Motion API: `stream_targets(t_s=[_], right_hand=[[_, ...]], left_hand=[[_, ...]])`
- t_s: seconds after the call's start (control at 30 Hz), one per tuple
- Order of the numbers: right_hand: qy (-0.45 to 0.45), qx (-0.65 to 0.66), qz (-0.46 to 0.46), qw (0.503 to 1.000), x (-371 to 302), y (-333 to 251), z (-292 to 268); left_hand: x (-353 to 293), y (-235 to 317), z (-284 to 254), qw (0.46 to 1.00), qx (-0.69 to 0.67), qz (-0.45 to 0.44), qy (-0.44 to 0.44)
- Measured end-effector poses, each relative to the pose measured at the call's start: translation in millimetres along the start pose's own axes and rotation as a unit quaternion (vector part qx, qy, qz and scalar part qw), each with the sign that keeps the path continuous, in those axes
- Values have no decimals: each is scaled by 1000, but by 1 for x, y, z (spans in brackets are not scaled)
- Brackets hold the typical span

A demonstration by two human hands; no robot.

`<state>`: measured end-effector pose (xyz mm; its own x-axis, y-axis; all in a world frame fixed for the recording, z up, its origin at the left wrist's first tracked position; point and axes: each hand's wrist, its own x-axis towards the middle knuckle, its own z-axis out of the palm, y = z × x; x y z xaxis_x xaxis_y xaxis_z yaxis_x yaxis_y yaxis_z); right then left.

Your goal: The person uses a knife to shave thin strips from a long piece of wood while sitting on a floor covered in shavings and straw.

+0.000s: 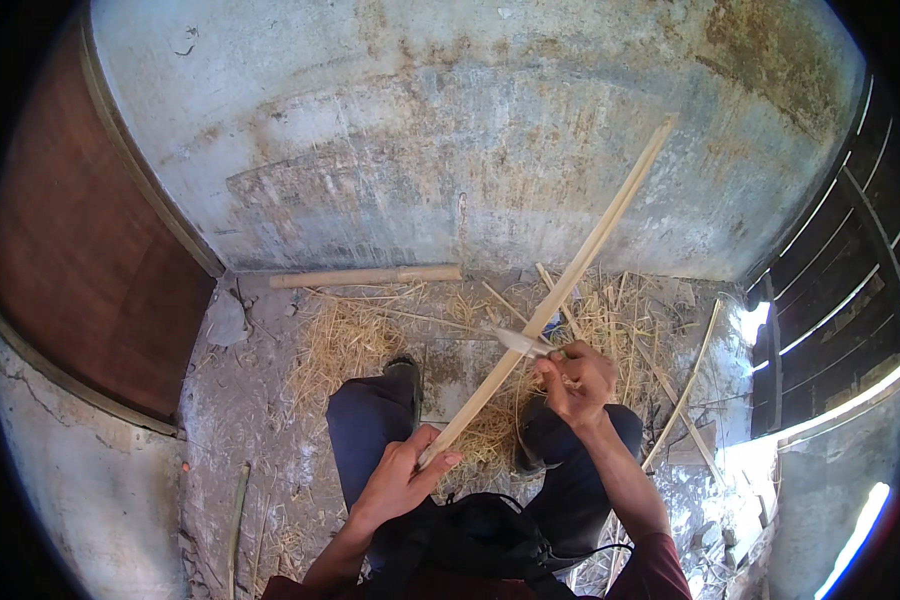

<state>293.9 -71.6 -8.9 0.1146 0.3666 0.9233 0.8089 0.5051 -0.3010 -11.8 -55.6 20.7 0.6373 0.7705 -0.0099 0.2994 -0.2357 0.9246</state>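
Observation:
A long pale strip of split bamboo (603, 232) slants from my lap up toward the far wall at the right. My left hand (398, 482) is closed round its near end. In my right hand (582, 382) is a knife (518, 342), its handle mostly hidden by the fingers. The blade lies across the bamboo strip around its middle and points left; whether its edge bites into the strip is too small to tell. Both hands are above my knees, the right one farther forward than the left.
Straw-like shavings (345, 345) litter the floor around my feet. A round bamboo pole (365, 277) lies along the base of the stained wall (370, 200). Thin sticks (688, 400) lie at the right, near a slatted dark panel (830, 270). A brown door (90, 230) stands left.

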Motion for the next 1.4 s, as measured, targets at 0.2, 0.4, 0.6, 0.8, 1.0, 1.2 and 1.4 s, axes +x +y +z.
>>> stream_targets(t_s=[0.2, 0.4, 0.6, 0.8, 1.0, 1.2, 1.4], right_hand=[[27, -17, 19, 999, 8, 4, -7], [14, -29, 11, 999, 15, 8, -16], [26, -88, -24, 995, 31, 19, -36], [21, -86, -6, 996, 34, 23, -39], [100, -121, 14, 987, 39, 49, -48], [49, -124, 28, 991, 40, 62, -55], [117, -100, 105, 982, 51, 107, -71]], left_hand=[[-7, -5, -7, 998, 39, -8, -40], [-14, -7, -13, 999, 29, 5, -43], [-22, -14, -22, 997, 22, 7, -77], [-27, -15, -27, 998, 12, 9, -58], [-36, -27, -37, 995, 46, 14, -88], [-38, -25, -40, 996, 30, 3, -82], [-48, -40, -49, 994, 40, -1, -98]])
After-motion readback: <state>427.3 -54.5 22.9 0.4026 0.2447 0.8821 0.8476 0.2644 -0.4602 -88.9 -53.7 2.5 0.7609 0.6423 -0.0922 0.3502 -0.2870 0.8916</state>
